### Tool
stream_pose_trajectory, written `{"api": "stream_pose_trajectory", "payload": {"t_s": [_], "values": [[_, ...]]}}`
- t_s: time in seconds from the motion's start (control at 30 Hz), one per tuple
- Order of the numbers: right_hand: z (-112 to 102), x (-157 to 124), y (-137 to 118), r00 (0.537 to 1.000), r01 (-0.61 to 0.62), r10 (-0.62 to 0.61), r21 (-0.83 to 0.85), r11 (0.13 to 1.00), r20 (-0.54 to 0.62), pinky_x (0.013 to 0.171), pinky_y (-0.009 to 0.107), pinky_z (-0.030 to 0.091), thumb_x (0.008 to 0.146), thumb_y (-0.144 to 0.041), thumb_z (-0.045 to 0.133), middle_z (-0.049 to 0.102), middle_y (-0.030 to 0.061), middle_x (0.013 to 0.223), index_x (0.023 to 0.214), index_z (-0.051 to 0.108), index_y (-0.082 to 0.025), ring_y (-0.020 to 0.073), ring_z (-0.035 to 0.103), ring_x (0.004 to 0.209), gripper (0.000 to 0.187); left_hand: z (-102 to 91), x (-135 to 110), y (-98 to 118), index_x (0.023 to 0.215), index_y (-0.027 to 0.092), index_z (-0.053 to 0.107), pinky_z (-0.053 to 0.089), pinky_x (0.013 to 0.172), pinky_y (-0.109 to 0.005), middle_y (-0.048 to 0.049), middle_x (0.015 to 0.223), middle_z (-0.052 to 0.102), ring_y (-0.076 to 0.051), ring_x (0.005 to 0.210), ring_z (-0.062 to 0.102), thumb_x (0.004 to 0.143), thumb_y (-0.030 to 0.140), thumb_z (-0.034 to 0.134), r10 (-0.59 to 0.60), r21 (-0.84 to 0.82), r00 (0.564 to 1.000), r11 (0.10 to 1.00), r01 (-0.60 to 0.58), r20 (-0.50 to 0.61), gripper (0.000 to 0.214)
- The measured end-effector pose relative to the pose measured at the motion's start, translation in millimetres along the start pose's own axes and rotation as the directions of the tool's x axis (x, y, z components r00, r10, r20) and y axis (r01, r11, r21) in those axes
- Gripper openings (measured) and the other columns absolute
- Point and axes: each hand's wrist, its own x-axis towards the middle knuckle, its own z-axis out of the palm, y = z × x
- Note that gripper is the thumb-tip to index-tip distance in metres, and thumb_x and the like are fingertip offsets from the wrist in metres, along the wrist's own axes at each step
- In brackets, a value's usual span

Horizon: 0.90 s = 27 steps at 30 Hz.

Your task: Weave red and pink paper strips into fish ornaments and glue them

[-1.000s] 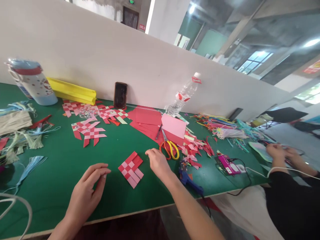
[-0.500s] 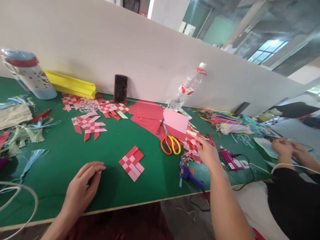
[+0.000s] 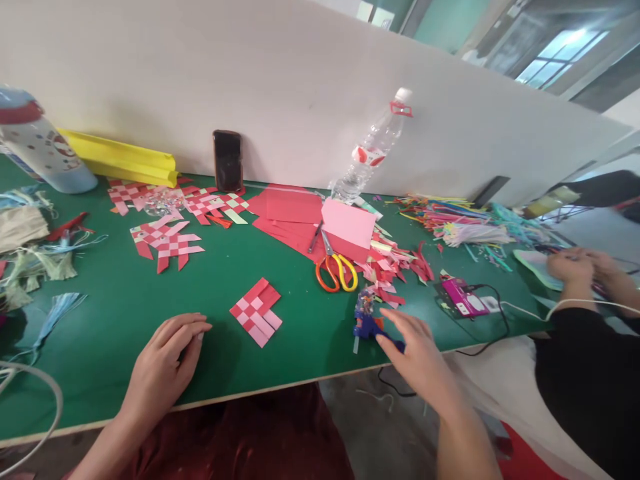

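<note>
My left hand (image 3: pixel 167 357) rests near the front edge of the green table, its fingers loosely bent with nothing in them. Right of it lies a woven red and pink paper piece (image 3: pixel 257 312), flat, with loose strip ends. Over the grip of a blue glue gun (image 3: pixel 369 327) I see my right hand (image 3: pixel 417 353), thumb and fingers apart; whether it touches the grip I cannot tell. Scissors (image 3: pixel 336 270) with orange and yellow handles lie behind the glue gun, partly on red paper sheets (image 3: pixel 293 220). Finished-looking woven paper fish (image 3: pixel 167 241) lie at the left.
A clear bottle (image 3: pixel 373 153) and a phone (image 3: pixel 228 161) stand by the white partition (image 3: pixel 300 87). Paper scraps (image 3: pixel 393 263), a purple box with cables (image 3: pixel 463 297) and coloured strips (image 3: pixel 445 220) lie right. Tassels (image 3: pixel 57 320) and a flask (image 3: pixel 45 147) are left. Another person's hands (image 3: pixel 580 267) work far right.
My right hand has moved from the paper scraps toward me, down to the glue gun's grip. My left hand stays by the woven piece. The view has shifted slightly.
</note>
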Motion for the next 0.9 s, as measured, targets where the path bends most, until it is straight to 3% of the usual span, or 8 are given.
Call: {"api": "stream_pose_trajectory", "payload": {"t_s": [0.1, 0.23, 0.5, 0.7, 0.9], "values": [[14.0, -8.5, -6.9, 0.999, -0.01, 0.01, -0.002, 1.0, 0.033, 0.099, 0.047, 0.048, 0.08, -0.019, 0.051, 0.06, 0.0114, 0.13, 0.135, 0.051, -0.02, 0.028, 0.054, 0.119, 0.054, 0.5, 0.5, -0.1, 0.097, 0.022, 0.066, 0.051, 0.089, -0.034, -0.0066, 0.104, 0.069, -0.021, 0.097, 0.065, 0.093, 0.024, 0.05, 0.017, 0.018, 1.0, 1.0, -0.017, 0.007, 0.017], [26.9, -4.1, -8.9, 0.998, -0.035, 0.034, 0.002, 0.999, 0.046, 0.096, 0.047, 0.05, 0.077, -0.014, 0.048, 0.063, 0.0116, 0.122, 0.136, 0.049, -0.019, 0.0271, 0.06, 0.111, 0.059, 0.0, -1.7, 0.3, 0.096, 0.022, 0.067, 0.051, 0.089, -0.035, -0.0067, 0.104, 0.069, -0.021, 0.095, 0.065, 0.092, 0.023, 0.05, 0.031, 0.028, 1.0, 0.999, -0.031, 0.002, 0.017], [16.0, -3.2, -20.4, 0.991, -0.109, 0.119, 0.162, 0.981, -0.055, 0.087, 0.039, 0.055, 0.08, -0.026, 0.053, 0.067, 0.0089, 0.113, 0.135, 0.05, -0.023, 0.0233, 0.068, 0.096, 0.055, -0.7, 2.4, 10.3, 0.095, 0.021, 0.069, 0.054, 0.089, -0.035, -0.0075, 0.103, 0.071, -0.021, 0.096, 0.066, 0.093, 0.022, 0.048, -0.002, 0.009, 1.0, 1.0, 0.002, -0.003, 0.021], [16.7, -2.0, -40.3, 0.999, 0.032, -0.021, 0.263, 0.964, -0.043, 0.09, 0.039, 0.055, 0.086, -0.027, 0.053, 0.064, 0.0081, 0.114, 0.136, 0.049, -0.026, 0.0227, 0.066, 0.1, 0.05, 13.5, 9.3, 20.4, 0.12, 0.021, 0.064, 0.045, 0.106, -0.044, -0.0082, 0.126, 0.066, -0.024, 0.126, 0.055, 0.096, 0.021, 0.046, 0.15, 0.068, 0.97, 0.984, -0.166, 0.192, 0.031], [39.5, 16.5, -53.5, 0.98, 0.196, -0.2, 0.19, 0.962, 0.0, 0.096, 0.046, 0.051, 0.089, -0.021, 0.049, 0.06, 0.012, 0.125, 0.141, 0.043, -0.025, 0.0262, 0.06, 0.114, 0.053, 15.7, 9.4, 28.0, 0.139, 0.027, 0.051, 0.021, 0.12, -0.048, -0.0066, 0.146, 0.051, -0.024, 0.14, 0.04, 0.097, 0.044, 0.048, 0.237, 0.167, 0.893, 0.933, -0.319, 0.382, 0.046]]}}
